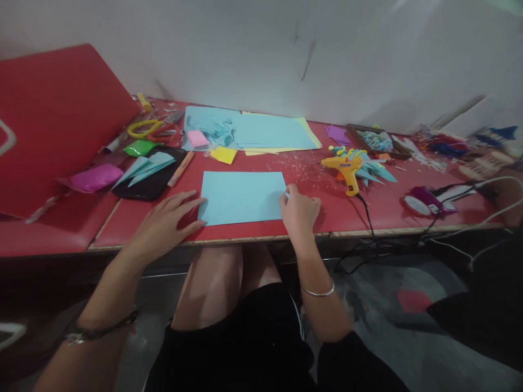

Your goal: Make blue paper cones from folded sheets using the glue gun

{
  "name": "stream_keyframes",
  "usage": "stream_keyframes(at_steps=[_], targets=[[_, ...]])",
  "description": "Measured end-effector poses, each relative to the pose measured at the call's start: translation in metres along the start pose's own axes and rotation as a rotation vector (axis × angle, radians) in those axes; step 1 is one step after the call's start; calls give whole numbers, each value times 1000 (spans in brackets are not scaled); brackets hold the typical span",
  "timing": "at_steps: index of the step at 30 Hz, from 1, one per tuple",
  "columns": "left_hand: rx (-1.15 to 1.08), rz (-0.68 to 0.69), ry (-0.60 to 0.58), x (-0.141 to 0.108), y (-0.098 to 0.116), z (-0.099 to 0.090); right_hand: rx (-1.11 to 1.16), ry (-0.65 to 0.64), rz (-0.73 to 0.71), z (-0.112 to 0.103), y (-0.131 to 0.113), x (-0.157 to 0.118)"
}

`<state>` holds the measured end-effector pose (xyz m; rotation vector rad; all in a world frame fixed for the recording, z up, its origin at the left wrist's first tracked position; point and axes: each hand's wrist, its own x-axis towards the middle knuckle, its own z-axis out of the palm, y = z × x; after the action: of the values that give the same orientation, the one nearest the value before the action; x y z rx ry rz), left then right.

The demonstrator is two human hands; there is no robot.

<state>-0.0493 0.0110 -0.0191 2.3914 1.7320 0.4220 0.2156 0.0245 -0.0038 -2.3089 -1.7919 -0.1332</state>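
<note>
Near edge of the red tabletop point(261, 234): we see a blue paper sheet point(244, 198) lying flat. Our left hand point(169, 220) touches its left edge, fingers slightly spread, tips on the paper. Our right hand point(300, 214) is at its right edge, fingers curled, thumb and forefinger pinching the paper's edge. Right of it we note a yellow glue gun point(346, 170); far side, larger blue sheets point(278, 130).
</note>
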Motion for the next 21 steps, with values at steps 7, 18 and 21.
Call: stream_keyframes(at_steps=[7, 18, 21], targets=[[4, 25, 21, 0, -7, 4, 51, 218, -582, -13, -27, -55], [-19, 61, 42, -2, -15, 9, 201, 168, -751, 16, -51, -83], [4, 58, 40, -2, -17, 10, 222, 168, -681, 15, -35, -79]])
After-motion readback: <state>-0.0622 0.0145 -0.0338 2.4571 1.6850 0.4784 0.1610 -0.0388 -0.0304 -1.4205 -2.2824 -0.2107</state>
